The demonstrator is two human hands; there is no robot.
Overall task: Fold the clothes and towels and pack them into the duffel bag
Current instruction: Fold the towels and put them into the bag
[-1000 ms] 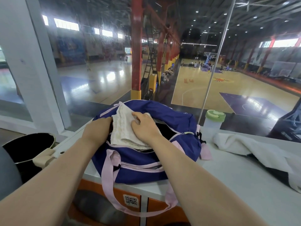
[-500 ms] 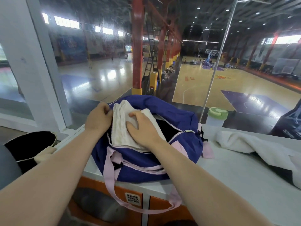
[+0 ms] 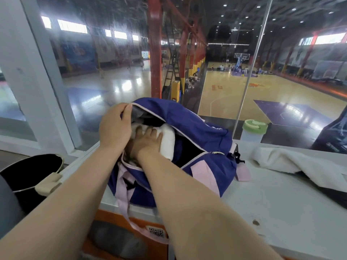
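Now the left hand (image 3: 115,126) is gripping the duffel bag (image 3: 199,139) rim open while the right hand (image 3: 148,143), fingers flat, is pressing a folded towel (image 3: 168,142) inside; next, judging from the right, the loose towel (image 3: 293,164) needs folding.

No words legible; a QR code sticker (image 3: 156,232) marks the orange cabinet (image 3: 139,225).

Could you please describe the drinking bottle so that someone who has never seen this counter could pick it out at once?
Start at the blue duffel bag on the white counter by the window. Look to its right, past the zip end, at the counter's far edge against the glass. The bottle stands upright there, behind the loose white towel: translucent body, green lid, the only green thing nearby.
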